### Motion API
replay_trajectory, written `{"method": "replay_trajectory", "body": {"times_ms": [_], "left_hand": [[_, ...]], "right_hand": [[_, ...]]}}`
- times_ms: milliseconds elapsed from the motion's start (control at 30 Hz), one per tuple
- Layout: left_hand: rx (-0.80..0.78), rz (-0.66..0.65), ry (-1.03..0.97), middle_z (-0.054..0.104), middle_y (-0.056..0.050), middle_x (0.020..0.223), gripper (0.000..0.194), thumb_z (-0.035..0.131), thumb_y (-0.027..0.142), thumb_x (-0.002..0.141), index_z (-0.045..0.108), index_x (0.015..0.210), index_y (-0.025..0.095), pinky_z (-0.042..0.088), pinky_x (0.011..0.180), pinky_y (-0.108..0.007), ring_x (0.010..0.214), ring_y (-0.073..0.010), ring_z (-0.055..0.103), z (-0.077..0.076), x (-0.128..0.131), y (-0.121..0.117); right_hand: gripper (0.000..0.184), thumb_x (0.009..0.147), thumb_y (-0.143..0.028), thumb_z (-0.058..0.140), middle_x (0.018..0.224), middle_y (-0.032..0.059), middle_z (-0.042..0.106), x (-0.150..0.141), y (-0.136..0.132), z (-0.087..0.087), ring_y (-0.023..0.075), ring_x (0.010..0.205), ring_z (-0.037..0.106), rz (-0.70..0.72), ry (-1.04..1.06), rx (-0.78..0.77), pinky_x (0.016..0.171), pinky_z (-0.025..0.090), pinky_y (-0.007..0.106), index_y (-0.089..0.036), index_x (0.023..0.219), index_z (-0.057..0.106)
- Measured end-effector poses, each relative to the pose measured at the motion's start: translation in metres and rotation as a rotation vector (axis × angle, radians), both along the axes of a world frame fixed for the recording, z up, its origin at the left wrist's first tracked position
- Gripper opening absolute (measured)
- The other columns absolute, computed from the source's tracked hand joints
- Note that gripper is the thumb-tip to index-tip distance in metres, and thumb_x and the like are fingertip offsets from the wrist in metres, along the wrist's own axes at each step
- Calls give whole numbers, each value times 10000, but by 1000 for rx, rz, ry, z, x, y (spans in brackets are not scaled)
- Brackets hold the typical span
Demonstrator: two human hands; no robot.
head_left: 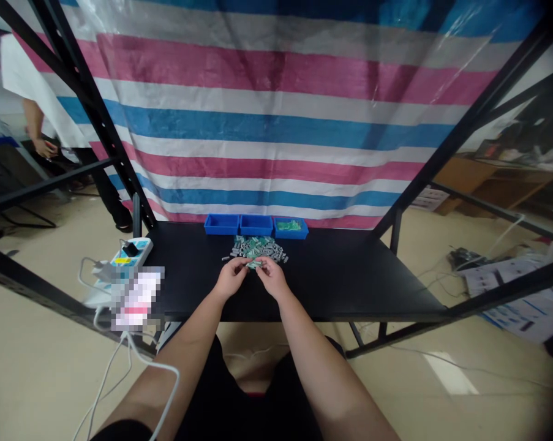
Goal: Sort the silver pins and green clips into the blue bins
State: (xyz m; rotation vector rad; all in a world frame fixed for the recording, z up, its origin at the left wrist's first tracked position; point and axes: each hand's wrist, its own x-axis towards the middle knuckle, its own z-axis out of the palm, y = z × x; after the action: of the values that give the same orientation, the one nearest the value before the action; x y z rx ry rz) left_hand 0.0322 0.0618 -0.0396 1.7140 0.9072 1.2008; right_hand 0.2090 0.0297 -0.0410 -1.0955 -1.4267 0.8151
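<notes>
My left hand (pixel 231 277) and my right hand (pixel 272 277) meet over the black table, both closed, with fingertips on a small green circuit board (pixel 253 264) between them. Fine detail of the board is too small to make out. Right behind my fingers lies a loose pile of small grey parts (pixel 270 248), with green boards among them. Three blue bins stand in a row beyond the pile. Green boards (pixel 288 225) lie in the right bin (pixel 304 233); no contents show in the left bin (pixel 221 231) or the middle bin (pixel 256 232).
A striped plastic sheet (pixel 276 135) hangs behind the black tabletop (pixel 345 278), between dark metal frame posts. On the left are a power strip (pixel 141 248), white cables (pixel 173 367) and a blurred-out item (pixel 138 300). Beyond the frame stands a person (pixel 51 98).
</notes>
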Motion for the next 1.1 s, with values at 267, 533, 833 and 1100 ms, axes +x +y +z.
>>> {"method": "replay_trajectory", "body": {"times_ms": [267, 533, 833, 1100], "left_hand": [[95, 35, 11, 705, -86, 1031, 245, 673, 356, 869, 743, 1032, 187, 507, 919, -361, 978, -212, 655, 4, 0, -2], [17, 26, -29, 687, -91, 1047, 273, 701, 382, 844, 753, 1021, 182, 547, 773, -316, 803, -165, 653, 1, 0, 0], [48, -49, 24, 660, -109, 1281, 375, 672, 343, 868, 705, 1221, 220, 539, 920, -369, 1026, -213, 665, 4, -1, -1], [-66, -93, 33, 754, -50, 875, 492, 710, 364, 842, 668, 1295, 178, 563, 844, -369, 792, -193, 681, 1, -1, -1]], "right_hand": [[256, 813, -298, 636, 813, 17, 694, 0, 3, -5, 170, 745, 667, 42, 56, -39, 712, 546, 300, -208, 1052, 644], [283, 797, -323, 657, 749, 9, 697, -1, 1, -2, 194, 730, 704, 26, 59, -84, 659, 536, 300, -209, 1056, 641], [299, 833, -314, 606, 681, -7, 671, 2, 3, -6, 169, 644, 658, 9, 2, -80, 597, 489, 277, -208, 1105, 668], [420, 826, -294, 607, 673, -22, 643, 4, 1, -2, 108, 507, 477, 22, 1, -71, 524, 420, 253, -211, 1234, 668]]}}
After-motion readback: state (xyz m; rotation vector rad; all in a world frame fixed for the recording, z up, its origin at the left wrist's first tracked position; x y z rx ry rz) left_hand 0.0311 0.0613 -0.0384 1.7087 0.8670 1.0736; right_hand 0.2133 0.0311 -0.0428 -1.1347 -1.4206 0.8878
